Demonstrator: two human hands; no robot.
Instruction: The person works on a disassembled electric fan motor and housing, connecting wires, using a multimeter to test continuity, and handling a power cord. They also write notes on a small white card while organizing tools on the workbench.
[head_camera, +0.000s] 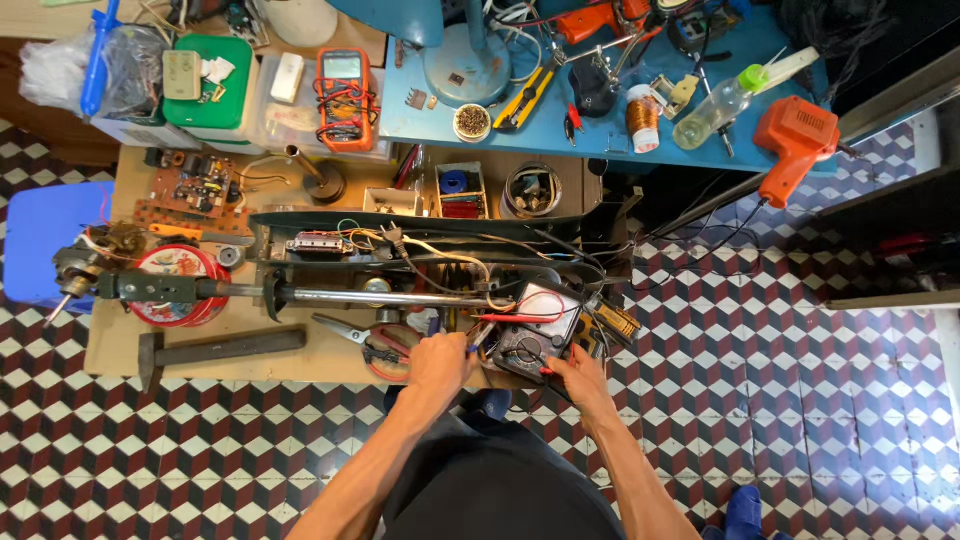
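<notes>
A black analogue multimeter (535, 325) with a white dial face lies at the near edge of the wooden board. My right hand (578, 378) rests against its lower right corner and pinches a red probe. My left hand (438, 356) is closed on a thin probe with a blue tip, just left of the meter. A red lead (515, 318) crosses the meter's face. Behind it lies an opened black fan base (430, 245) with loose wires and a metal pole (350, 296) that runs left to a motor (85, 270).
Pliers with red handles (375, 345) and a hammer (215, 348) lie on the board to the left. An orange digital multimeter (345, 98), a blue bench with tools, an orange soldering gun (795, 140) and a blue stool (45, 235) surround it. Patterned tile floor lies to the right.
</notes>
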